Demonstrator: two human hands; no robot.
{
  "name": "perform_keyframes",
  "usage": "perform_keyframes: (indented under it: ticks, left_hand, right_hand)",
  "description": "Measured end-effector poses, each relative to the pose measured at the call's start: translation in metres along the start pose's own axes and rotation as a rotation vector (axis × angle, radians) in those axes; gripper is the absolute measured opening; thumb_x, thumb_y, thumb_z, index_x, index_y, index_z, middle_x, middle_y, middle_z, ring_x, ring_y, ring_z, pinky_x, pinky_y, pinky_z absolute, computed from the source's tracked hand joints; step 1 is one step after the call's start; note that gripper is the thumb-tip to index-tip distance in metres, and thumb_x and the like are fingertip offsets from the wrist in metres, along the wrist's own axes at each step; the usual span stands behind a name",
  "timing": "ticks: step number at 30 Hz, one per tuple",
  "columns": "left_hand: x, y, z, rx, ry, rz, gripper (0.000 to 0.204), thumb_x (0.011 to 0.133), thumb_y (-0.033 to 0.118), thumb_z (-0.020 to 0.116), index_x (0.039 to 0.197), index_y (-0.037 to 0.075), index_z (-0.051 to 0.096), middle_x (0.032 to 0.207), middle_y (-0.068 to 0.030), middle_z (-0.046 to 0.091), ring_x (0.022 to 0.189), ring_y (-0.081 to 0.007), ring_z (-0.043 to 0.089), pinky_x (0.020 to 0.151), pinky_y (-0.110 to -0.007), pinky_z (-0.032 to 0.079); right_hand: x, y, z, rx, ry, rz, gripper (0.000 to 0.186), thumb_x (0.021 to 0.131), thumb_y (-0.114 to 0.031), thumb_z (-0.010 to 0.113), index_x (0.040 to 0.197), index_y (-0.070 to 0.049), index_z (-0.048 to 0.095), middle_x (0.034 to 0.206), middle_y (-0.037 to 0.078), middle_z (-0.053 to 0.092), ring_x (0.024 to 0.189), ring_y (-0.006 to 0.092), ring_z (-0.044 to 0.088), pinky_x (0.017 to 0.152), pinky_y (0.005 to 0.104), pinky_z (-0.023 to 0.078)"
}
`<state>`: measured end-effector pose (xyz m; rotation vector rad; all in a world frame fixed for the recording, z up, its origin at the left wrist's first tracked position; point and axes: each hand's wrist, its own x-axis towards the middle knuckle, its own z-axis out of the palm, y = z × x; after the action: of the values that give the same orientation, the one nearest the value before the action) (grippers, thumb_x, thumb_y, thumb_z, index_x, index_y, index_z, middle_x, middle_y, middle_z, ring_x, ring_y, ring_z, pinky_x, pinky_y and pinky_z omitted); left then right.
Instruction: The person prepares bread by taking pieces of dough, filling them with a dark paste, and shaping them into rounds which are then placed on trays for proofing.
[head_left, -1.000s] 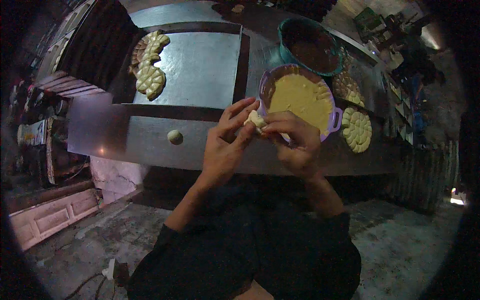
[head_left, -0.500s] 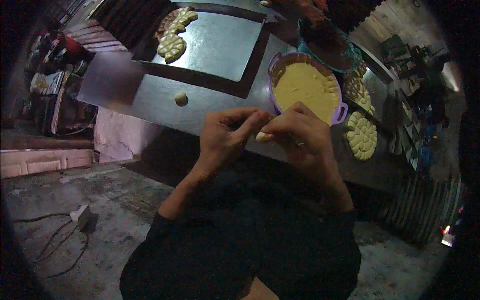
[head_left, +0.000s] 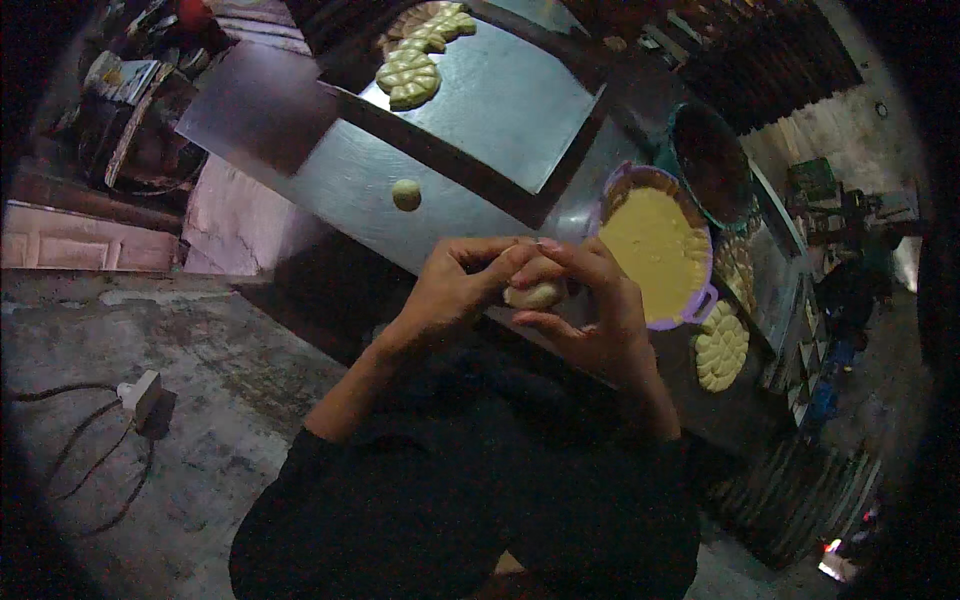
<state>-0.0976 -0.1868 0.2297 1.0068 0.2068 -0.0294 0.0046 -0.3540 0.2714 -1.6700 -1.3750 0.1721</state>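
A small pale lump of dough (head_left: 533, 296) is pinched between my two hands, above the near edge of the metal table. My left hand (head_left: 455, 288) has its thumb and fingers bent against the lump's left side. On the other side my right hand (head_left: 610, 305) curls around it, thumb below and fingers over the top, hiding part of it. A round dough ball (head_left: 406, 194) rests alone on the metal table (head_left: 350, 172). Right of my hands stands a purple basin (head_left: 703, 310) holding a smooth yellow mass (head_left: 655, 245).
Farther back lies a metal tray (head_left: 510, 110) with several segmented dough pieces (head_left: 409, 80) at its left end. Another segmented dough piece (head_left: 721, 346) sits beside the basin. A dark green tub (head_left: 748, 165) stands behind it. A power socket block (head_left: 140, 400) with cables lies on the floor.
My view has turned, shifting the table's things in the picture. More of the dough lump shows between my hands, and my right fingers have spread around it.
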Motion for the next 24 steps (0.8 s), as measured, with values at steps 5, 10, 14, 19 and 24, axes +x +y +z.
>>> perform_keyframes:
  ticks: [5, 10, 14, 19, 24]
  left_hand:
    - [0.008, -0.020, -0.068, 0.092, 0.139, -0.054, 0.030, 0.096, 0.025, 0.065, 0.108, -0.001, 0.071, 0.105, -0.0066, 0.070, 0.090, -0.0091, 0.063, 0.077, -0.024, 0.050]
    - [0.015, -0.041, -0.124, 0.489, 0.467, 0.217, 0.020, 0.093, 0.019, 0.068, 0.093, 0.000, 0.074, 0.100, -0.0106, 0.069, 0.089, -0.0173, 0.066, 0.078, -0.029, 0.051]
    - [0.032, -0.055, -0.183, 0.586, 0.557, 0.363, 0.021, 0.094, 0.019, 0.066, 0.106, 0.002, 0.072, 0.103, -0.0091, 0.067, 0.076, -0.0150, 0.066, 0.063, -0.027, 0.052]
    - [0.055, -0.040, -0.247, 0.112, 0.716, 0.026, 0.041, 0.101, 0.024, 0.055, 0.137, 0.006, 0.051, 0.110, -0.0119, 0.063, 0.068, -0.0104, 0.062, 0.051, -0.024, 0.048]
    - [0.061, -0.026, -0.291, 0.298, 0.781, -0.099, 0.026, 0.099, 0.019, 0.057, 0.120, 0.006, 0.065, 0.092, -0.0054, 0.067, 0.065, -0.0052, 0.056, 0.052, -0.022, 0.047]
  right_hand:
    - [0.033, 0.037, 0.053, -0.104, 0.019, 0.025, 0.063, 0.073, -0.016, 0.085, 0.128, -0.008, 0.054, 0.104, 0.009, 0.067, 0.094, 0.0253, 0.062, 0.080, 0.0367, 0.049]
    - [0.057, 0.077, 0.130, 0.707, -0.040, 0.888, 0.047, 0.083, -0.007, 0.077, 0.121, -0.005, 0.051, 0.097, 0.002, 0.058, 0.097, 0.0124, 0.058, 0.087, 0.0300, 0.051]
    - [0.098, 0.141, 0.159, 0.751, -0.323, 0.911, 0.041, 0.082, 0.000, 0.074, 0.118, -0.003, 0.055, 0.095, 0.002, 0.061, 0.091, 0.0106, 0.061, 0.083, 0.0280, 0.051]
    - [0.132, 0.207, 0.202, 0.038, -0.061, 0.642, 0.026, 0.085, -0.012, 0.072, 0.107, -0.002, 0.063, 0.100, 0.015, 0.069, 0.095, 0.0281, 0.067, 0.083, 0.0365, 0.051]
    - [0.126, 0.230, 0.220, -0.100, -0.166, 0.598, 0.020, 0.091, -0.011, 0.064, 0.109, -0.002, 0.065, 0.102, 0.020, 0.062, 0.095, 0.0371, 0.063, 0.083, 0.0422, 0.050]
